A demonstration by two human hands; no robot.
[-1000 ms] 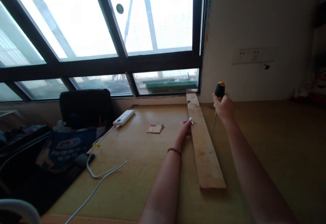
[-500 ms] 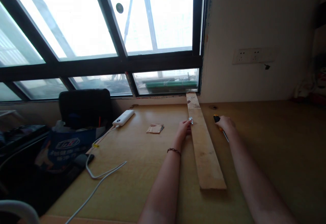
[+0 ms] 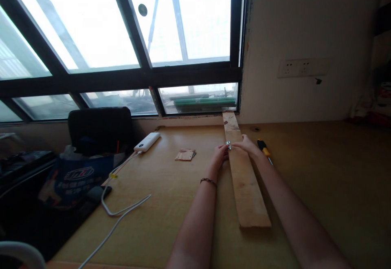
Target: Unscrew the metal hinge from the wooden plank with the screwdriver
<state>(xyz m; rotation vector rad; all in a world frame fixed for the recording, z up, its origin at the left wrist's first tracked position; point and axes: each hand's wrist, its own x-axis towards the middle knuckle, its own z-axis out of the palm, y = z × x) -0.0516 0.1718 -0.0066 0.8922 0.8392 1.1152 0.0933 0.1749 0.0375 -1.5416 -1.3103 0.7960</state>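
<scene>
Both arms outstretched, left hand (image 3: pixel 220 155), right hand (image 3: pixel 248 146) at hinge (image 3: pixel 228 144)

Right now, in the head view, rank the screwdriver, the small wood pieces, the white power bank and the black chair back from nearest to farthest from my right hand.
1. Screwdriver: lying on the table just right of the right hand.
2. Small wood pieces: left, past the plank.
3. White power bank: farther left, near the window.
4. Black chair back: far left, beyond the table edge.

Premises present as a home workroom or office: long wooden desk (image 3: pixel 171 187) beneath a wide window (image 3: pixel 122 36), office chair (image 3: pixel 99 128), wall sockets (image 3: pixel 301 67), charging power bank (image 3: pixel 147 142) (cable trailing).
</scene>
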